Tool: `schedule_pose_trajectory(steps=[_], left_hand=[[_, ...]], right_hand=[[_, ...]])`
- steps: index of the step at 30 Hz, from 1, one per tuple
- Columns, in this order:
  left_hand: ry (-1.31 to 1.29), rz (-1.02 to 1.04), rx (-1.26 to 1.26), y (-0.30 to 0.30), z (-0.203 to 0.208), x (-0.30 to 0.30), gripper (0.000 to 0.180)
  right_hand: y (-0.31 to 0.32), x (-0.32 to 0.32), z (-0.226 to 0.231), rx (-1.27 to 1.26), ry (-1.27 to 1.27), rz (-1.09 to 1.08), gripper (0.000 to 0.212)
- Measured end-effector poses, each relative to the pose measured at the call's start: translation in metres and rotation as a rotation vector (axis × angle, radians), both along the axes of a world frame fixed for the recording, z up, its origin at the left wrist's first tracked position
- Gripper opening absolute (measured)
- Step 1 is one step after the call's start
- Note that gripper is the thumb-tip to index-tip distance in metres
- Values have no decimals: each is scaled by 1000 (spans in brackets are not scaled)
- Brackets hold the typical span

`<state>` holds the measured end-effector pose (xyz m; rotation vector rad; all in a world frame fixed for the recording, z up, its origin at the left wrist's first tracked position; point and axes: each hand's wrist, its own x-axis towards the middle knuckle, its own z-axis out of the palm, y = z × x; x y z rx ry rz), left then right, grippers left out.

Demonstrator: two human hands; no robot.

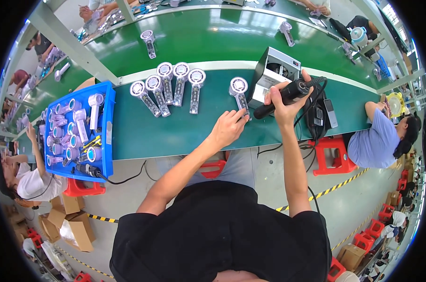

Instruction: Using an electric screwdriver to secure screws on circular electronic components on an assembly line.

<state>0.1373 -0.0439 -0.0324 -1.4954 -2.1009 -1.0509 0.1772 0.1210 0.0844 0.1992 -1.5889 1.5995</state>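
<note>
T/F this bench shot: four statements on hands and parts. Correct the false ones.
1. The right hand holds a black cylindrical corded tool. True.
2. The left hand is inside the blue plastic bin. False: its fingers are at the handle of a pale-purple round-headed device.
3. Five similar devices lie left of that one, directly on the dark-green benchtop. True.
4. The bin stands at the person's right. False: the bin stands at the left.

Single fisheye view from the left camera of a side-by-side pair worn on the head, directed steeply downward and forward over the wearer's torso [217,230]. At close range, the left hand [228,129] and right hand [286,107] appear near mid-frame above the workbench [152,134]; the green surface [203,40] beyond lies farther off.
</note>
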Motion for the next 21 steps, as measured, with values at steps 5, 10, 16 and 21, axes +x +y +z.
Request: schedule_pose_trajectory(steps=[5,10,16,21], left_hand=[[-8,-2,1,-1,2,0,19],[-15,-2,-1,-1,2,0,19],[-17,-2,7,-1,1,1,21],[11,-25,-1,0,0,-1,25]], right_hand=[[-3,3,-10,10,3,18,77],[-5,8,-18,-61,15,61,77],[-4,11,-22,64,-29,79,76],[-8,11,-24,50,8,28,78]])
